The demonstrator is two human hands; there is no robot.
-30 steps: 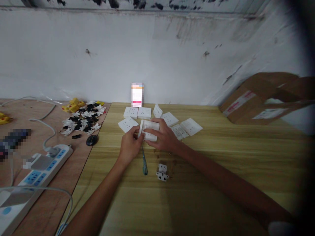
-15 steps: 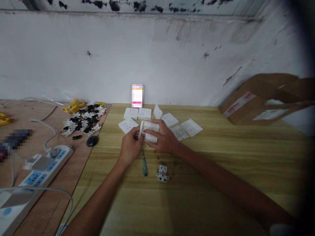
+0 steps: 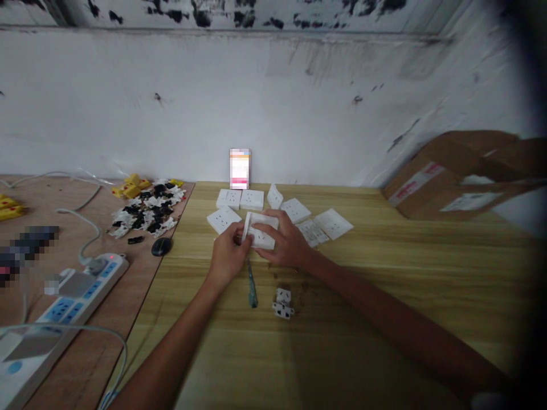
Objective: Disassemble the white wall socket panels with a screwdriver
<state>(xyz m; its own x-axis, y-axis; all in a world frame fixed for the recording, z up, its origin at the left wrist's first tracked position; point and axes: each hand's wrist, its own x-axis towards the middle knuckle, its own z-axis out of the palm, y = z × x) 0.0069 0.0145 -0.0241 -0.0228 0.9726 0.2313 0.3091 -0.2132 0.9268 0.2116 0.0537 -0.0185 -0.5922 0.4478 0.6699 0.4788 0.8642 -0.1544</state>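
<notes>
A white wall socket is held between both hands above the wooden table, its slotted face tilted up. My left hand pinches its left edge, thumb in front. Across its right side and top lie the fingers of my right hand. A screwdriver with a greenish handle lies below the hands, its tip end hidden near my left hand. To the right of it, a loose socket insert rests on the table. Behind the hands are several white sockets, among them one socket beside another at the back.
A phone leans on the wall. On the left board are a heap of black and white parts, yellow pieces, a computer mouse and a power strip with cables. A cardboard box stands at the back right.
The whole view has shifted slightly, so everything sits a little lower. My right fingers have moved a little on the socket, whose slots now show more plainly.
</notes>
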